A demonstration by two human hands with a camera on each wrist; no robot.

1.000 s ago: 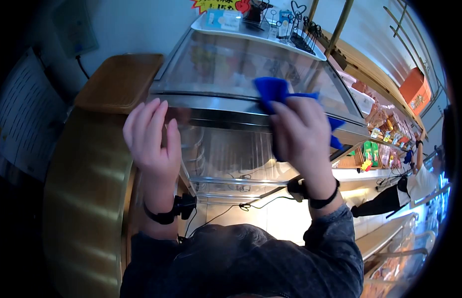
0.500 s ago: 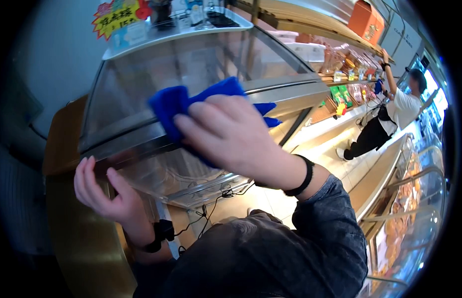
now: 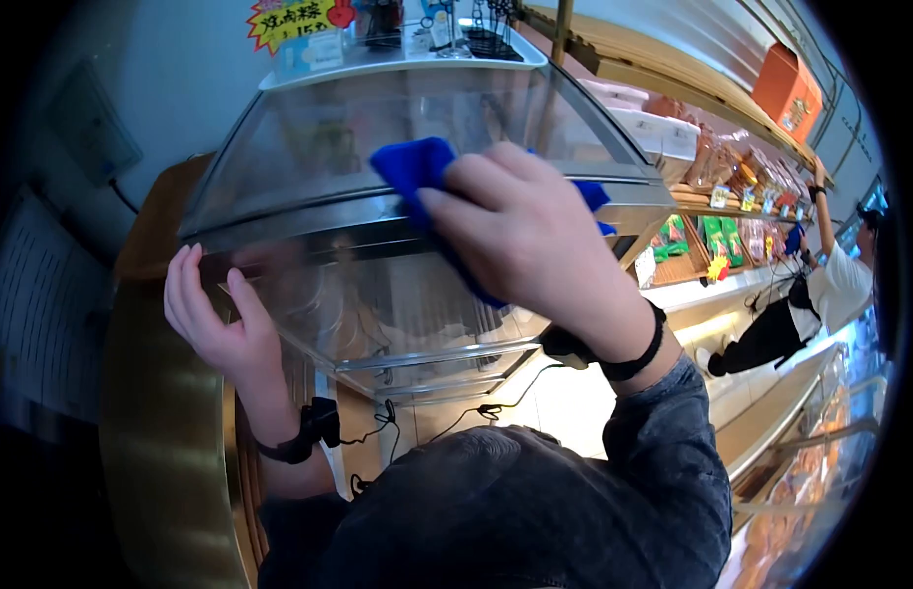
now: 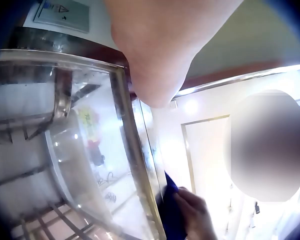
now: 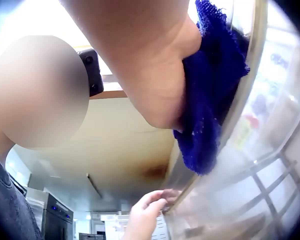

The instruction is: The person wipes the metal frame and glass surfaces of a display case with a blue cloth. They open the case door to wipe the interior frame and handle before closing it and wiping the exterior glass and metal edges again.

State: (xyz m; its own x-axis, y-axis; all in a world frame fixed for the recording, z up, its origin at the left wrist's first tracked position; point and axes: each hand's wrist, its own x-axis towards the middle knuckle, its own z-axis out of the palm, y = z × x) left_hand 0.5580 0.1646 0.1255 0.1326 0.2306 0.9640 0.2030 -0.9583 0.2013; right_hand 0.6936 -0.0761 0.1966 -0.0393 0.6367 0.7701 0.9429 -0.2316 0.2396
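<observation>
In the middle of the head view, the right hand grips a bunched blue cloth, its fingers bent over the fabric. The cloth lies across the metal rail along the near edge of a glass case, with one corner over the sloping pane and loose folds showing to the right of the hand. The step in hand looks like wiping down this rail and the glass beside it.

At centre left, the left hand holds nothing; its fingers are extended, thumb spread apart, near the case's left corner. Whether the fingertips touch the edge cannot be told. It seems placed to steady the case or keep balance.

The next move probably calls for flat, even pressure, drawing the cloth along the rail towards the corner at left, with the left hand giving way. Reaching higher on the pane would want care near the white tray at upper centre, where small stands could be jostled.
</observation>
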